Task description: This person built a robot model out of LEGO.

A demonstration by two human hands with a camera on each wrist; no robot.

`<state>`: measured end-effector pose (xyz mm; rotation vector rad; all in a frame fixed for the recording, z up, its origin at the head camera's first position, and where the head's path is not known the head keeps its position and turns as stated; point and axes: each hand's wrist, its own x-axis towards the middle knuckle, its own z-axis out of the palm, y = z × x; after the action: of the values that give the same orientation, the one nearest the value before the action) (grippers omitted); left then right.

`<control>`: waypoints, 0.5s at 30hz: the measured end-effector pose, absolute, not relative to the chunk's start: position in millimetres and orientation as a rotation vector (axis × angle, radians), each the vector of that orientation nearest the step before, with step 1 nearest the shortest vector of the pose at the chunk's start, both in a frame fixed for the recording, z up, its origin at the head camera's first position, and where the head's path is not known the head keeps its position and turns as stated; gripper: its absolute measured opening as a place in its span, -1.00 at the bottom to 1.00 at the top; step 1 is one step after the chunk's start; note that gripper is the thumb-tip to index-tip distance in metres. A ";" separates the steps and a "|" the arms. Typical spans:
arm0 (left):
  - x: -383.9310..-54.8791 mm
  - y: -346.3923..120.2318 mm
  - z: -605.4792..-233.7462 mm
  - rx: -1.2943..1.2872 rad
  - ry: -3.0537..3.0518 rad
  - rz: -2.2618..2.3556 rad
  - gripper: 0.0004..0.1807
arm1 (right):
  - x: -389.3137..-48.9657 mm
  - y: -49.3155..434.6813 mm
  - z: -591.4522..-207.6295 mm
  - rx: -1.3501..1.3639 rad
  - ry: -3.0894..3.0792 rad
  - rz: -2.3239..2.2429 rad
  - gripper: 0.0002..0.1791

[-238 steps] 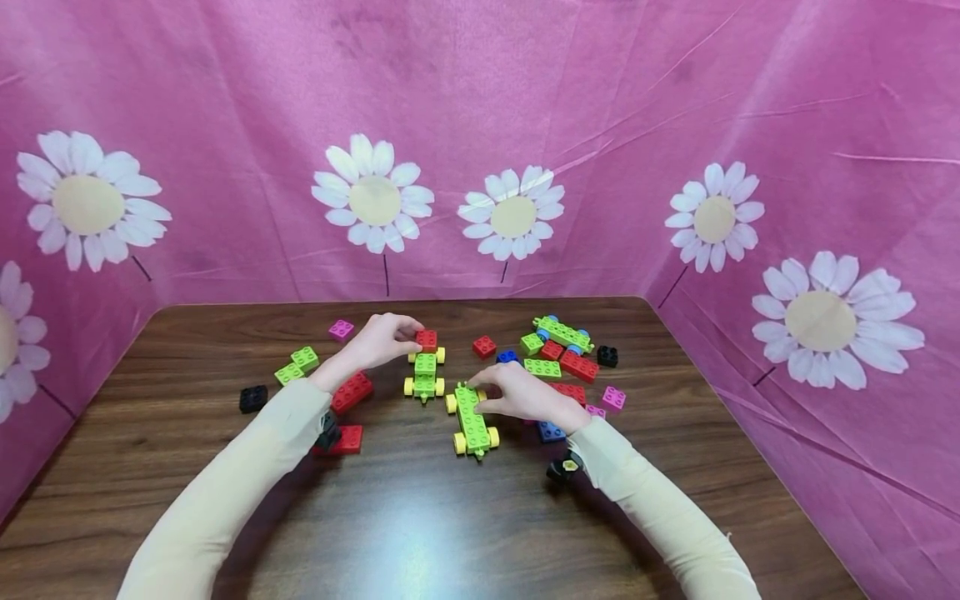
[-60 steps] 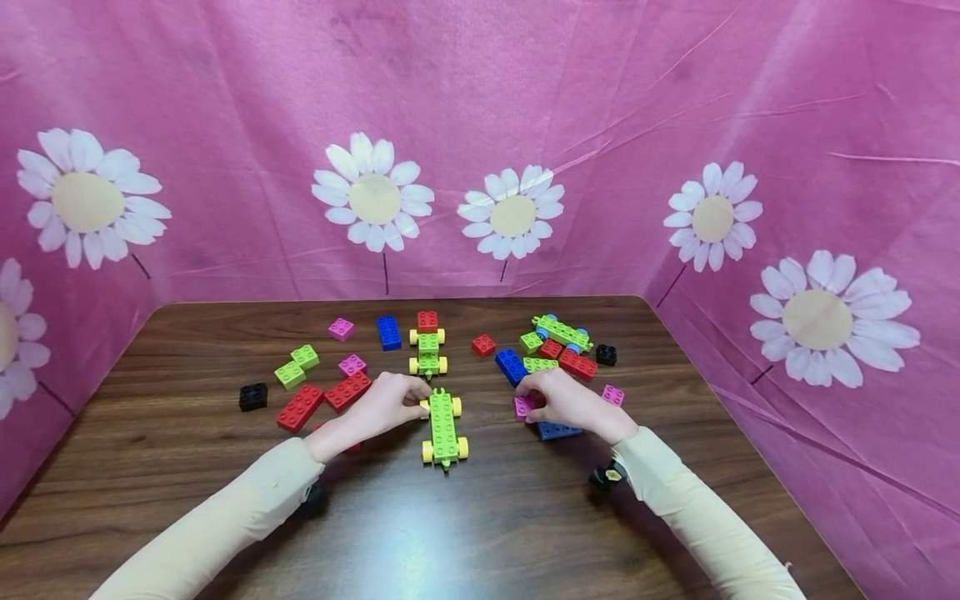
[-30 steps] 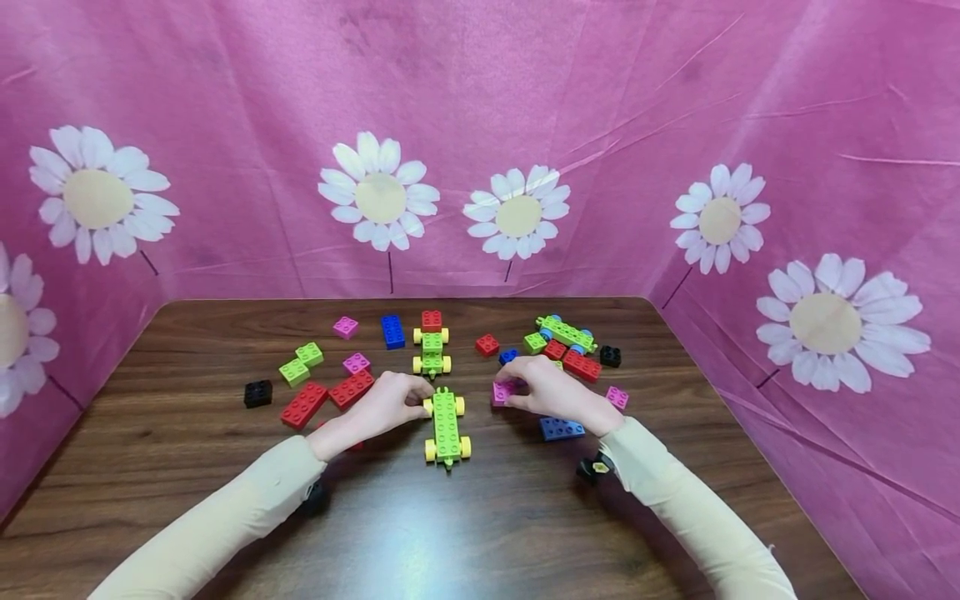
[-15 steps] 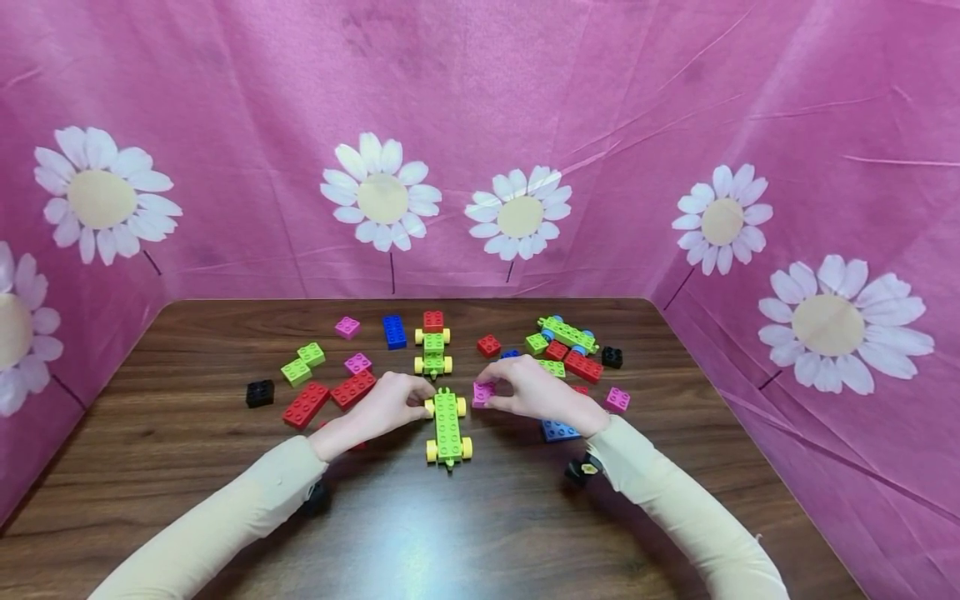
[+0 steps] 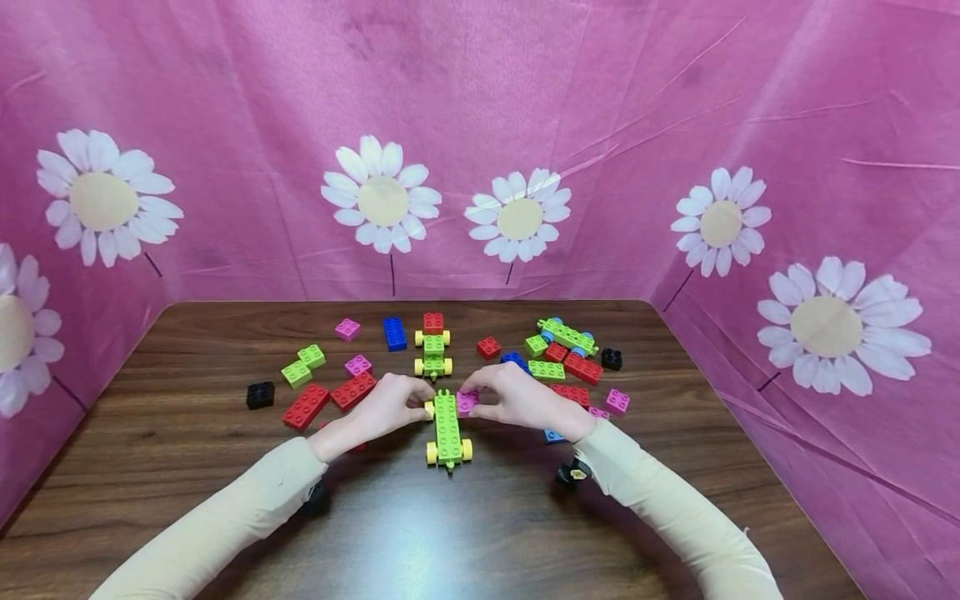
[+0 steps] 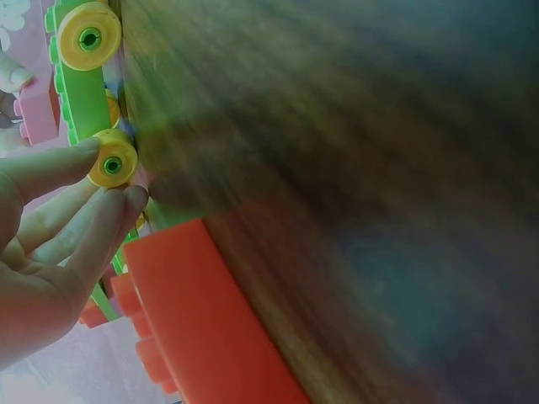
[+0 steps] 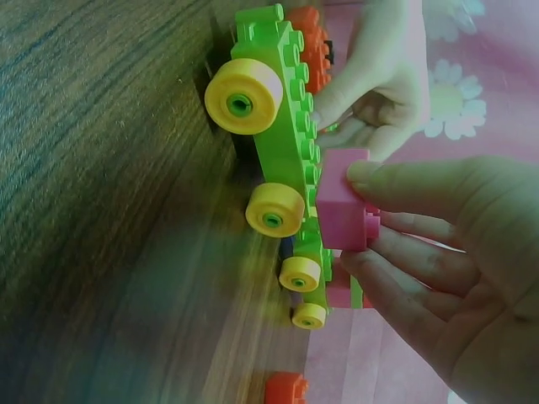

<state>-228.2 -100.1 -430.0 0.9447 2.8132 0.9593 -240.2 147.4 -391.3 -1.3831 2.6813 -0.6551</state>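
A lime-green toy wagon base (image 5: 447,429) on yellow wheels stands lengthwise mid-table. The left hand (image 5: 390,406) pinches its far left wheel (image 6: 113,160) between thumb and fingers. Between thumb and fingertips of the right hand (image 5: 519,396) is a square pink toy brick (image 7: 341,202), studs up. In the head view this brick overlaps the base's far right wheel; the right wrist view puts it close beside the stud tops. Just beyond stands a second green wagon (image 5: 433,343) on yellow wheels, with a green brick and a red brick (image 5: 433,322) on it.
Left of the wagons lie red bricks (image 5: 306,406), green bricks (image 5: 297,372), a black brick (image 5: 260,395) and a blue brick (image 5: 394,333). At right, a green base with blue wheels (image 5: 567,335) sits among several loose bricks. A pink flowered cloth (image 5: 600,100) hangs behind the table.
The left hand has gone from the far wagon's red brick to the near base's wheel. The right hand has let go of that base, picked up a pink brick and carried it left.
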 end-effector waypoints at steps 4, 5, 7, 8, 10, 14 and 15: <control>-229.2 -100.8 -430.8 0.951 2.812 0.954 -0.78 | -239.6 144.5 -391.9 -1.380 2.679 -0.656 -0.69; -229.5 -100.9 -431.0 0.951 2.810 0.953 -0.77 | -239.3 144.0 -391.9 -1.382 2.681 -0.649 -0.69; -230.0 -101.1 -431.2 0.950 2.803 0.954 -0.77 | -238.8 142.3 -391.8 -1.374 2.686 -0.635 -0.69; -230.2 -101.2 -431.3 0.949 2.799 0.956 -0.77 | -238.5 141.5 -391.9 -1.373 2.687 -0.628 -0.69; -230.5 -101.3 -431.4 0.947 2.791 0.963 -0.77 | -238.0 140.0 -392.3 -1.377 2.685 -0.620 -0.69; -230.3 -101.6 -430.8 0.946 2.783 0.971 -0.77 | -237.6 137.2 -394.5 -1.397 2.676 -0.620 -0.70; -230.1 -101.6 -430.6 0.946 2.782 0.974 -0.77 | -237.7 136.6 -395.4 -1.405 2.676 -0.619 -0.70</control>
<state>-230.1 -101.6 -430.6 0.9464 2.7818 0.9745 -237.7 136.6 -395.4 -1.4046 2.6760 -0.6194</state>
